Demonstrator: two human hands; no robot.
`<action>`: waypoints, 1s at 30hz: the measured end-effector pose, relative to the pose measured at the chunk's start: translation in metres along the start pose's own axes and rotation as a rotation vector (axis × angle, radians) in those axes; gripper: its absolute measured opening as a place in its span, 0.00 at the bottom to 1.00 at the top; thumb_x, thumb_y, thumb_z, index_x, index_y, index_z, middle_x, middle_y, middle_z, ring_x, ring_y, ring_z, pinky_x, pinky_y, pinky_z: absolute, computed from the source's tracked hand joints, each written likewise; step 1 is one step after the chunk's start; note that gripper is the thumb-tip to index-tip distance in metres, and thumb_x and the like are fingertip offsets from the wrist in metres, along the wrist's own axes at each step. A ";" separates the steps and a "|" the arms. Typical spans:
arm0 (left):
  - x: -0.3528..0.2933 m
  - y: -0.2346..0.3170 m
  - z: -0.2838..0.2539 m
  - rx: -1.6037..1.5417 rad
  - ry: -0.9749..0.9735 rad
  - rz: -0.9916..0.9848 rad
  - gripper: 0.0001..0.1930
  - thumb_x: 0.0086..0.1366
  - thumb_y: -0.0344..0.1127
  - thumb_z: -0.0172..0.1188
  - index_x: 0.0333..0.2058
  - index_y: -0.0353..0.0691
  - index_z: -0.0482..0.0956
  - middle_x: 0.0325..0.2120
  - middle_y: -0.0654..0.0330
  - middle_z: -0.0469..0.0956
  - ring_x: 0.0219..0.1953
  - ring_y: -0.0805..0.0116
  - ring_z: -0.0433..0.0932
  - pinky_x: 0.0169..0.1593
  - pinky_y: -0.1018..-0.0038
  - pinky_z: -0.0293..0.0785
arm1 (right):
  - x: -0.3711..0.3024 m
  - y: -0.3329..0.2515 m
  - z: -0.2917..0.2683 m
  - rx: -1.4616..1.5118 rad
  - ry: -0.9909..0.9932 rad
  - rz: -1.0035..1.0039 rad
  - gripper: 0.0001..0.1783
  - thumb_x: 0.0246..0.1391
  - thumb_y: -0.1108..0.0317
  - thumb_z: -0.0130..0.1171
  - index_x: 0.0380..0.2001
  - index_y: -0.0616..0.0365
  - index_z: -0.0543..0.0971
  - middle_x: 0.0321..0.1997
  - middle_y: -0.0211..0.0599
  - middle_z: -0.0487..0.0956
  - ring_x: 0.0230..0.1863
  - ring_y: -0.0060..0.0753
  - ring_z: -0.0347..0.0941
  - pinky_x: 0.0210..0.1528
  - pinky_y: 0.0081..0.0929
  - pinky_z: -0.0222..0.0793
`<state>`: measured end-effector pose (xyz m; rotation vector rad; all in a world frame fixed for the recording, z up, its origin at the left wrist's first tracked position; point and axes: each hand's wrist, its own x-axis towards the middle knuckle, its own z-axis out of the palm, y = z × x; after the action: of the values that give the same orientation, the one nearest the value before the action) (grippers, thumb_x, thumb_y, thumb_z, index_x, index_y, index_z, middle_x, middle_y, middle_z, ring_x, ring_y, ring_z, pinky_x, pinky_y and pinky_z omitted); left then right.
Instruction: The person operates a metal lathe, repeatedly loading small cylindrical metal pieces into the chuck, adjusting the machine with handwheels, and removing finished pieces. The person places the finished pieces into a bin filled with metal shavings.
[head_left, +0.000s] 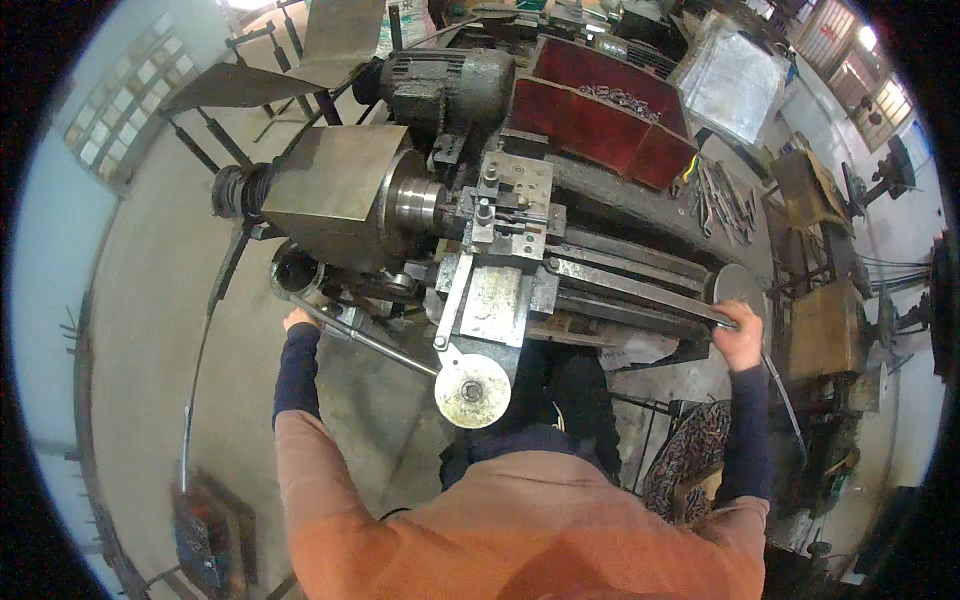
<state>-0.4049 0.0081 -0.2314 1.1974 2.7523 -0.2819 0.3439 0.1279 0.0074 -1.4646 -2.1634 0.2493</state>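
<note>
In front of me stands a small lathe with a bright cylindrical chuck (416, 205) beside a tool-holding block (508, 205) on its slide. My right hand (738, 337) is closed around the right end of a long flat metal lever (640, 288), which runs left to the slide. Off to the left, my left hand (301, 317) is curled by the upper end of a slanting metal rod (375, 347); its fingers are mostly hidden, and what they grip does not show. A round worn metal disc (472, 390) sits at the rod's lower end.
A red metal bin (600, 125) holding small metal parts stands behind the lathe, near a dark motor (450, 85). Several wrenches (725, 205) lie to the right. Below my right forearm is a container of small dark metal pieces (685, 455). A sheet-metal cover (335, 170) tops the left end.
</note>
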 end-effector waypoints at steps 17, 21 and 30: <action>-0.012 -0.020 -0.034 -1.328 0.180 0.027 0.27 0.56 0.43 0.60 0.46 0.25 0.65 0.26 0.46 0.74 0.19 0.57 0.76 0.21 0.66 0.77 | -0.155 0.303 -0.056 -0.723 -0.264 1.163 0.23 0.39 0.63 0.56 0.44 0.57 0.74 0.46 0.50 0.75 0.49 0.47 0.71 0.52 0.37 0.65; 0.001 0.025 -0.045 -1.140 0.281 -0.186 0.22 0.54 0.40 0.59 0.40 0.28 0.67 0.24 0.48 0.74 0.19 0.57 0.76 0.21 0.65 0.77 | -0.156 0.293 -0.057 -0.721 -0.248 1.113 0.26 0.39 0.61 0.59 0.46 0.55 0.74 0.47 0.45 0.75 0.49 0.44 0.71 0.49 0.34 0.68; -0.091 -0.133 0.055 -1.314 0.397 -0.340 0.12 0.48 0.33 0.59 0.28 0.33 0.70 0.20 0.53 0.73 0.19 0.57 0.75 0.22 0.63 0.75 | -0.182 0.315 -0.047 -0.735 -0.214 1.097 0.32 0.37 0.55 0.62 0.49 0.51 0.71 0.48 0.43 0.75 0.49 0.43 0.71 0.48 0.38 0.69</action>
<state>-0.4381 -0.1574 -0.2515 0.4061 2.4214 1.5945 0.6763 0.0832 -0.1422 -3.0639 -1.3770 -0.0534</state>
